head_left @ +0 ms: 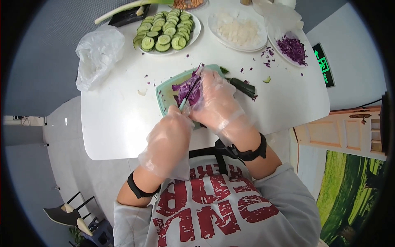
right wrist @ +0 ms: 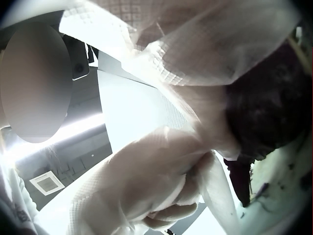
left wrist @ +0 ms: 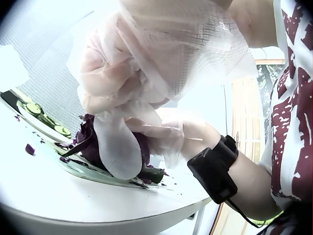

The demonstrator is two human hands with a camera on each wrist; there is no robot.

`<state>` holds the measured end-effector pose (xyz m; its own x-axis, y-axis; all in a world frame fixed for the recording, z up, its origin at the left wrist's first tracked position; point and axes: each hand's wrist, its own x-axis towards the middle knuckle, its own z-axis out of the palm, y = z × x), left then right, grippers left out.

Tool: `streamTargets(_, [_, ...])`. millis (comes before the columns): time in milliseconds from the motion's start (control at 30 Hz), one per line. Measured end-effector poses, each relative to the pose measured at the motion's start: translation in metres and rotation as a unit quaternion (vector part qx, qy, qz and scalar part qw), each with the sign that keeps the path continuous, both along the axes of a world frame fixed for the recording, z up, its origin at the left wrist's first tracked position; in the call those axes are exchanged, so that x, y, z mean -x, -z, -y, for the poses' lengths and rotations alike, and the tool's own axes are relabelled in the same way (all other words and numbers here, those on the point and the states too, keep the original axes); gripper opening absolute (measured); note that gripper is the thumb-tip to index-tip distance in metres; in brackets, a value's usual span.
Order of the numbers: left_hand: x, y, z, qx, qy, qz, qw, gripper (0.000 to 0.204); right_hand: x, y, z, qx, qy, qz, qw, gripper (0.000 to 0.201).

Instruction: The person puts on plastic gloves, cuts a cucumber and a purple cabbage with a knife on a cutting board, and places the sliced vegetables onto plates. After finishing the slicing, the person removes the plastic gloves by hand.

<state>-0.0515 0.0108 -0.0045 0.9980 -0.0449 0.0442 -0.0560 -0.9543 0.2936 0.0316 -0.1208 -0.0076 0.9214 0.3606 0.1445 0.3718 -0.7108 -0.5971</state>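
Both hands wear clear plastic gloves. My left hand (head_left: 168,133) has its fingers curled round the pale green handle of a knife (head_left: 184,103), whose dark blade lies along a piece of purple cabbage (head_left: 191,91). My right hand (head_left: 218,96) grips the cabbage from the right side, over a pale green tray (head_left: 163,91). In the left wrist view the left hand (left wrist: 127,68) is above the cabbage (left wrist: 88,149). The right wrist view shows the right hand (right wrist: 215,44) against the dark cabbage (right wrist: 269,103); the gloves hide part of the knife.
A cucumber piece (head_left: 242,87) rests at the tray's right. Behind are plates of cucumber slices (head_left: 162,43), pale slices (head_left: 238,33) and shredded purple cabbage (head_left: 292,49). A plastic bag (head_left: 98,55) lies at the left, and a green onion (head_left: 123,9) at the back. Scraps dot the table (head_left: 119,123).
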Motion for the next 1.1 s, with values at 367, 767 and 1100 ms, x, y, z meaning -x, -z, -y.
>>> streamTargets(367, [0.019, -0.020, 0.005, 0.029, -0.087, -0.056, 0.994, 0.022, -0.001, -0.005, 0.005, 0.022, -0.016, -0.056, 0.998, 0.083])
streamTargets(767, [0.013, -0.021, 0.002, 0.053, -0.053, -0.073, 0.994, 0.018, -0.002, -0.010, 0.007, 0.017, -0.037, -0.038, 0.998, 0.085])
streamTargets(1100, [-0.006, -0.021, -0.003, -0.032, 0.076, -0.014, 0.997, 0.017, 0.000, -0.003, 0.002, -0.012, 0.000, -0.027, 1.000, 0.077])
